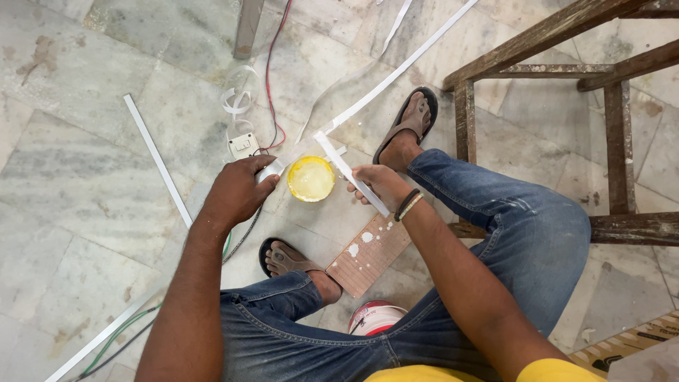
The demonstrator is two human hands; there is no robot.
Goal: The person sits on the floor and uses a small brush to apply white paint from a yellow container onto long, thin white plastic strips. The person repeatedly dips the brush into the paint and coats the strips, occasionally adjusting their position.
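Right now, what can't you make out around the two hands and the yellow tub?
Head view only:
- Left hand: its grip covers the end of the long white plastic strip.
- Right hand: fingers hide part of the short white strip.
- Round yellow tub: contents unclear.
- Red-and-white can: partly hidden by the jeans.

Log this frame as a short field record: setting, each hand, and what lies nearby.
setting: person crouched on a marble floor, head view
left hand: grips the end of a long white strip
right hand: holds a short white strip
between hands: round yellow lid
below right hand: wooden board with white blobs
near knees: red and white can
right side: wooden stool frame
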